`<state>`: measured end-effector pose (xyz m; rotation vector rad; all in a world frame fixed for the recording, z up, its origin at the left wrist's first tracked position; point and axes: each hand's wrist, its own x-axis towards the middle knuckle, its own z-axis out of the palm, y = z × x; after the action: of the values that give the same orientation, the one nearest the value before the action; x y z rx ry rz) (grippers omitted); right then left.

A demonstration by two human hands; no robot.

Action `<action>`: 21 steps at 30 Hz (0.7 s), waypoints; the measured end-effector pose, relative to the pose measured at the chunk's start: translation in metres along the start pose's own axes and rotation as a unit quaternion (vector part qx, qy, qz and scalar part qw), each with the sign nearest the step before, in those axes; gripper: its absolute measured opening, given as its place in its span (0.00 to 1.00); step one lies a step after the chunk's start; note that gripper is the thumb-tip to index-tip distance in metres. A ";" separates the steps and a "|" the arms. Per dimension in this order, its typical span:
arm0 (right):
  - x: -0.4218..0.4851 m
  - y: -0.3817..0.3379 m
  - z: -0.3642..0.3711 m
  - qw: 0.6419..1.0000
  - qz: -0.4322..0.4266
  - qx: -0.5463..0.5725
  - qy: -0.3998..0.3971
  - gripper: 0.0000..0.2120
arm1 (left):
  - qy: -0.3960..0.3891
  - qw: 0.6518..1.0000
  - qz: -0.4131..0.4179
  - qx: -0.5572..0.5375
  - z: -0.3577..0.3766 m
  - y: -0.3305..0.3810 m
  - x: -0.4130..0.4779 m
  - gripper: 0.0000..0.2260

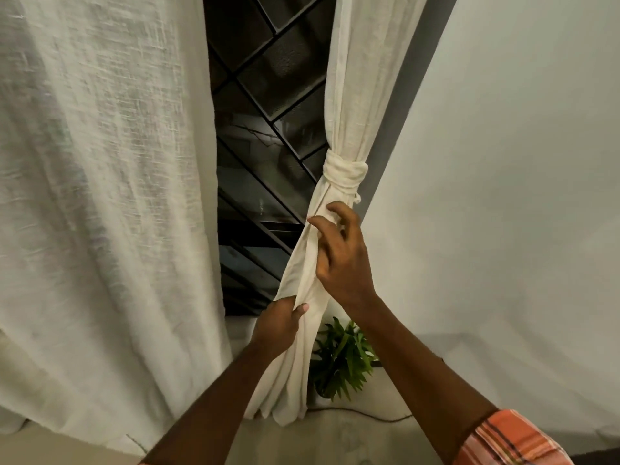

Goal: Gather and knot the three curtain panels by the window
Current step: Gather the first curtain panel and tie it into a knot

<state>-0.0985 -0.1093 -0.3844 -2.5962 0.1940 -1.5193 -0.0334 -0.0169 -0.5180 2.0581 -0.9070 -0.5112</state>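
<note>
1. The narrow cream woven curtain panel [355, 95] hangs at the right edge of the dark diamond-grilled window [268, 78]. It is gathered into a wrapped knot [345, 174] about halfway down, and the step in hand looks like snugging that knot.
2. The left hand [280, 322] has its fingers and thumb curled round the bunched tail [302, 280] below the knot. Pull from here straight along the tail, down and slightly away from the window, so the wrap tightens evenly.
3. The right hand [342, 253] sits higher on the tail, just under the knot, with fingers half curled and the thumb lying across the cloth. I cannot tell whether it actually pinches the fabric. It would do best bracing the underside of the knot while the left hand pulls.
4. The weave looks thin and slack, so steady tension is safer than a jerk.
5. Mind the green leafy potted plant [342, 357] just behind the hanging end.
6. The wide cream curtain panel [100, 196] on the left hangs loose and unknotted, so it probably comes next. No third panel is in view.
</note>
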 end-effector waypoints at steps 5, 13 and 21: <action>-0.027 0.011 0.018 0.981 0.029 0.107 0.162 0.18 | 0.102 0.979 0.155 -0.089 0.025 -0.017 0.003 0.29; -0.069 0.016 0.055 0.970 0.170 0.154 0.082 0.17 | 0.285 0.884 0.351 -0.124 0.023 -0.013 0.021 0.23; -0.099 0.004 0.082 0.974 0.155 0.140 0.085 0.23 | 0.359 0.845 0.386 -0.089 0.002 -0.042 0.026 0.13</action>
<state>-0.0750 -0.0920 -0.5096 -2.1066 0.3563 -1.5271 0.0000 -0.0197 -0.5538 1.3484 -1.0463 0.5649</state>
